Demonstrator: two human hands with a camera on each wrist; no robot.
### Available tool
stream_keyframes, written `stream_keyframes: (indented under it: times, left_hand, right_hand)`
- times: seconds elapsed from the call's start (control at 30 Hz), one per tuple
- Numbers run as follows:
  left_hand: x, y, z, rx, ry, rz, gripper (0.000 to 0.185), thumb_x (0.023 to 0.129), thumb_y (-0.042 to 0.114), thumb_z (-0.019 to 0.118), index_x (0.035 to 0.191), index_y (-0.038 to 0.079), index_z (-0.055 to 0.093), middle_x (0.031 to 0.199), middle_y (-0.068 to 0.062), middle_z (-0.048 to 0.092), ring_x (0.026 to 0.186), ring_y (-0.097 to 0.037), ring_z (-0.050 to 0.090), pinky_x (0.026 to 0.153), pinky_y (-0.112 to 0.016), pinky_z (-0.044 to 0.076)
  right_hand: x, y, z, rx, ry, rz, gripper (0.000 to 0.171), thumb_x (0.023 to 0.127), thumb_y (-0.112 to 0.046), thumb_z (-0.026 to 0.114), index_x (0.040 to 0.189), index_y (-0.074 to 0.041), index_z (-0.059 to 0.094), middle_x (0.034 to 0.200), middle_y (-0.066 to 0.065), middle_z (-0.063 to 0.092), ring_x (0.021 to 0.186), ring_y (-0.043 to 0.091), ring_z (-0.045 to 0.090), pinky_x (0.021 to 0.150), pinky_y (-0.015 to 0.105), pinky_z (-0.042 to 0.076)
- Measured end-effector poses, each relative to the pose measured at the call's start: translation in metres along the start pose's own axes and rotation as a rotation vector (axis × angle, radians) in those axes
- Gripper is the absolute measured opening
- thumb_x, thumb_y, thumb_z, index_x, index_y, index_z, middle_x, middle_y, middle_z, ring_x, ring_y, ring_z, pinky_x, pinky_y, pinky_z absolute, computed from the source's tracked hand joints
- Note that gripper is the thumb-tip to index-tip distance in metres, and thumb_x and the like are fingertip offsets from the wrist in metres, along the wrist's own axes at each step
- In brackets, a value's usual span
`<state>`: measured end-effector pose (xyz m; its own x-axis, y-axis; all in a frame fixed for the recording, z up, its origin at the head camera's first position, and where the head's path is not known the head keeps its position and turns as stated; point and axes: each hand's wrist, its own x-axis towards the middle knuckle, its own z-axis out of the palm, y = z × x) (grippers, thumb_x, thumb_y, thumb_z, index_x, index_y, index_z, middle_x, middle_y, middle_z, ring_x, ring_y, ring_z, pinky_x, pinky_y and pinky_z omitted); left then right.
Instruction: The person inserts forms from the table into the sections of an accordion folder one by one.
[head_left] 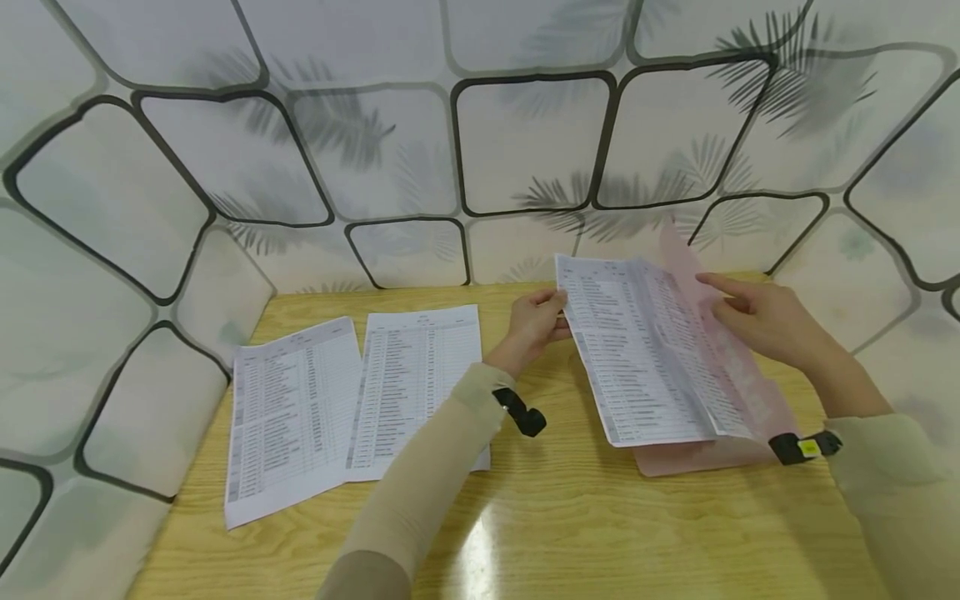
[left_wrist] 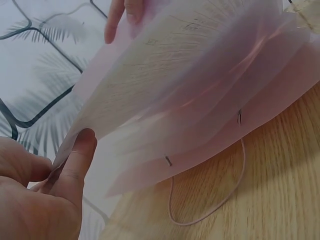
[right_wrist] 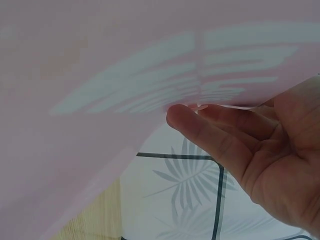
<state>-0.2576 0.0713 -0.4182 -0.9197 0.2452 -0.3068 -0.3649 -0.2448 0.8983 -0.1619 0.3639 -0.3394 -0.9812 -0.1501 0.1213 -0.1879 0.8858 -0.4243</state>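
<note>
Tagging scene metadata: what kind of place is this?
Likely a desk set up for paperwork: a wooden table, printed sheets and a pink folder, screened by leaf-patterned sheeting.

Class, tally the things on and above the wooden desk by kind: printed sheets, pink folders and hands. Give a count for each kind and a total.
Printed sheets: 3 (two flat on the desk, one held sheet)
Pink folder: 1
Hands: 2 (left hand, right hand)
Total: 6
</note>
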Motion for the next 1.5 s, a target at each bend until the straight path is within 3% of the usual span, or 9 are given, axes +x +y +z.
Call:
stream_keyframes:
  times: [0.23, 0.33, 0.47, 0.63, 0.83, 1.07, 1.2, 1.33, 1.5]
  left_hand:
    - [0.003, -0.007, 0.007, -0.031, -0.017, -0.024, 0.037, 0.108, 0.016, 0.062, 0.141, 0.000, 0.063, 0.111, -0.024, 0.077, 0.064, -0.015, 0.074, 0.065, -0.029, 0.066]
    - [0.003, -0.010, 0.011, -0.034, -0.017, -0.018, 0.035, 0.107, 0.016, 0.063, 0.138, -0.001, 0.066, 0.112, -0.025, 0.077, 0.079, -0.029, 0.080, 0.071, -0.034, 0.067]
    - [0.000, -0.012, 0.013, -0.024, -0.018, -0.007, 0.035, 0.107, 0.015, 0.063, 0.137, -0.003, 0.066, 0.114, -0.028, 0.076, 0.102, -0.040, 0.077, 0.078, -0.038, 0.067]
    - [0.000, -0.015, 0.012, -0.012, -0.043, -0.006, 0.036, 0.107, 0.009, 0.061, 0.140, -0.005, 0.063, 0.121, -0.028, 0.074, 0.112, -0.041, 0.073, 0.085, -0.037, 0.066]
    - [0.000, -0.020, 0.010, -0.049, -0.094, -0.022, 0.034, 0.104, 0.003, 0.062, 0.137, -0.003, 0.067, 0.125, -0.026, 0.073, 0.098, -0.026, 0.079, 0.083, -0.030, 0.066]
    - [-0.002, -0.027, 0.010, -0.100, -0.147, -0.041, 0.036, 0.104, 0.002, 0.063, 0.140, -0.003, 0.064, 0.130, -0.026, 0.071, 0.089, -0.019, 0.076, 0.096, -0.038, 0.063]
    - [-0.005, -0.030, 0.011, -0.112, -0.135, -0.046, 0.037, 0.104, 0.004, 0.064, 0.141, -0.002, 0.064, 0.128, -0.026, 0.072, 0.093, -0.022, 0.077, 0.090, -0.035, 0.065]
    - [-0.005, -0.034, 0.014, -0.116, -0.095, -0.039, 0.037, 0.104, 0.005, 0.065, 0.141, -0.002, 0.064, 0.126, -0.026, 0.073, 0.106, -0.034, 0.077, 0.082, -0.031, 0.066]
    - [-0.005, -0.037, 0.021, -0.103, -0.065, -0.026, 0.035, 0.104, 0.004, 0.065, 0.138, -0.003, 0.065, 0.124, -0.028, 0.073, 0.112, -0.040, 0.074, 0.081, -0.033, 0.067]
  right_hand:
    - [0.000, 0.000, -0.001, -0.002, -0.014, 0.014, 0.048, 0.109, -0.022, 0.052, 0.155, -0.006, 0.052, 0.062, -0.007, 0.027, 0.049, 0.006, 0.026, 0.045, 0.027, 0.028]
    - [0.001, 0.000, -0.001, -0.003, -0.015, 0.023, 0.048, 0.109, -0.022, 0.052, 0.155, -0.006, 0.052, 0.062, -0.006, 0.027, 0.050, 0.007, 0.026, 0.045, 0.027, 0.028]
    - [0.002, 0.002, 0.000, -0.006, -0.005, 0.008, 0.048, 0.108, -0.020, 0.052, 0.153, -0.005, 0.054, 0.063, -0.006, 0.027, 0.050, 0.006, 0.026, 0.045, 0.027, 0.027]
    - [0.003, 0.002, 0.001, -0.004, -0.001, 0.014, 0.048, 0.107, -0.018, 0.053, 0.153, -0.005, 0.055, 0.062, -0.006, 0.027, 0.050, 0.007, 0.027, 0.045, 0.026, 0.027]
    - [0.003, 0.003, 0.002, -0.004, -0.004, 0.006, 0.048, 0.107, -0.019, 0.053, 0.153, -0.004, 0.054, 0.062, -0.006, 0.028, 0.050, 0.006, 0.027, 0.044, 0.026, 0.027]
    - [0.003, 0.003, 0.002, -0.002, 0.004, -0.006, 0.047, 0.108, -0.019, 0.053, 0.152, -0.003, 0.054, 0.062, -0.006, 0.028, 0.049, 0.006, 0.027, 0.045, 0.026, 0.027]
    - [0.002, 0.002, 0.001, 0.002, 0.003, 0.003, 0.048, 0.107, -0.019, 0.053, 0.152, -0.003, 0.054, 0.062, -0.006, 0.028, 0.049, 0.006, 0.028, 0.044, 0.026, 0.027]
    - [0.002, 0.002, 0.001, -0.001, 0.007, -0.004, 0.047, 0.107, -0.018, 0.054, 0.152, -0.003, 0.055, 0.062, -0.006, 0.028, 0.050, 0.006, 0.027, 0.044, 0.025, 0.027]
    - [0.002, 0.002, 0.002, 0.002, 0.002, -0.005, 0.047, 0.107, -0.018, 0.055, 0.152, -0.003, 0.055, 0.062, -0.006, 0.028, 0.049, 0.006, 0.028, 0.044, 0.026, 0.028]
